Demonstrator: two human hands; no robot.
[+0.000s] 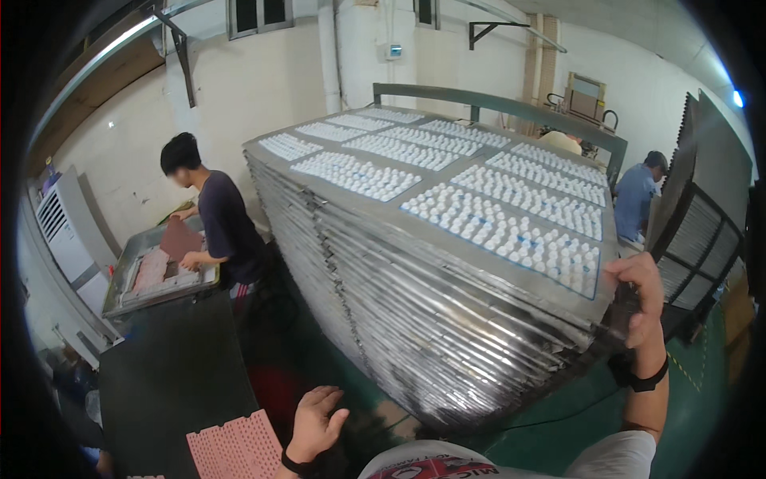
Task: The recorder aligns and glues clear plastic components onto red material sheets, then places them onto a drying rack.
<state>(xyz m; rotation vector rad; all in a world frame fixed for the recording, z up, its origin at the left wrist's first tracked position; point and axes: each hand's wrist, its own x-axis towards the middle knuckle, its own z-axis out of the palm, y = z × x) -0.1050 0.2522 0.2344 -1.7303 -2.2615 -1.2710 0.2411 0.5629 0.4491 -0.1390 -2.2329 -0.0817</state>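
Observation:
A tall stack of grey metal trays (415, 319) fills the middle of the view. The top tray (447, 172) carries several blue-edged panels of small white pieces. My right hand (638, 299) is raised at the stack's near right corner, fingers closed on the edge of an upper tray. My left hand (315, 423) hangs low in front of the stack's base, fingers loosely spread, holding nothing. A pink studded sheet (238, 445) lies just left of that hand on a dark table (171, 367).
A person in a dark shirt (225, 227) works at a grey metal tray (155, 275) at the left. Another person in blue (638, 199) bends behind the stack at the right. Dark racks (702, 223) stand at the far right. The floor (558, 415) is green.

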